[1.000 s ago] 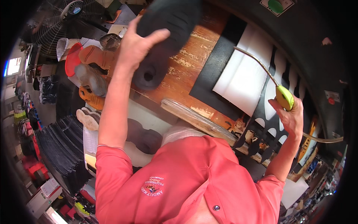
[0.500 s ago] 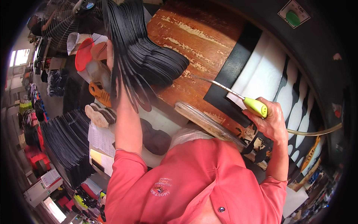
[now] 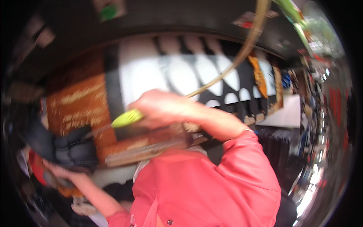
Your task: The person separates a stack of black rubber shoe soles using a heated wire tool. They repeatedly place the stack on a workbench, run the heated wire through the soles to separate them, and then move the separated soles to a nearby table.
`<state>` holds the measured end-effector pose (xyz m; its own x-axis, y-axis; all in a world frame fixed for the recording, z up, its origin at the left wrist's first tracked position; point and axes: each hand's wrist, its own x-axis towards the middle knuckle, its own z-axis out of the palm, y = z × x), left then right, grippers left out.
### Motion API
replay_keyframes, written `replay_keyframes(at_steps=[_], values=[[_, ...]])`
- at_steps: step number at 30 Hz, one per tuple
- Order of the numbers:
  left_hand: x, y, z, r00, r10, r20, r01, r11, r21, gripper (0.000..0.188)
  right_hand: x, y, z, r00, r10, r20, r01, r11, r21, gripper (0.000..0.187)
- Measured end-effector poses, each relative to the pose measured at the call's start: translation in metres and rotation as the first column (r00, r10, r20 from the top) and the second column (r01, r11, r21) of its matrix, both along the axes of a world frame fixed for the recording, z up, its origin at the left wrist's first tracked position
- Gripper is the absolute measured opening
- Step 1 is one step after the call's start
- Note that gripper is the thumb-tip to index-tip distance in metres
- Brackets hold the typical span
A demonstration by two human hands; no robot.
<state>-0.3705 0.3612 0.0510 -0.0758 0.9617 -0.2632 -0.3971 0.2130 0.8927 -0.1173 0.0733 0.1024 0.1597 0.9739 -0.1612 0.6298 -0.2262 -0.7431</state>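
My right hand [image 3: 153, 108] is closed around the yellow-green handle of a tool [image 3: 126, 118] with a thin metal stem. The stem reaches left toward a thick stack of black insoles [image 3: 75, 151] at the table's left end; blur hides whether its tip touches them. An amber tube [image 3: 230, 68] runs from behind my right hand up to the top right. My left hand [image 3: 58, 170] grips the stack's near left side, with its fingers partly hidden and smeared by motion. Flat white insole-shaped pieces [image 3: 185, 75] lie in a row on black material right of the bare wood.
The worn brown wooden table [image 3: 81, 94] ends in a front rail [image 3: 140, 151] close to my body. A red rounded object [image 3: 36, 168] is beside my left hand. An orange piece [image 3: 258, 77] lies at the table's right end, near a white sheet [image 3: 283, 111].
My view has swung right, so the table and stack now appear farther left. My right hand has carried the tool left, closer to the stack. The left hand stays at the stack.
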Motion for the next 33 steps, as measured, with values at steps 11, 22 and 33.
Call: replay_keyframes(at_steps=[11,22,33], values=[[-0.018,0.051,0.039,0.907,-0.17,-0.386,0.334,0.847,0.413,0.05,0.097,-0.071,0.029,0.958,-0.279,0.06,0.278,0.96,0.03,0.02],[0.069,-0.072,0.033,0.067,-0.179,-0.982,0.943,0.333,0.004,0.089,0.115,-0.022,0.017,0.739,-0.39,0.55,0.108,0.874,0.474,0.029],[-0.097,0.04,0.01,0.132,-0.054,-0.99,0.982,0.141,0.123,0.112,-0.131,0.195,-0.055,0.95,-0.307,-0.058,0.298,0.832,0.468,0.064]])
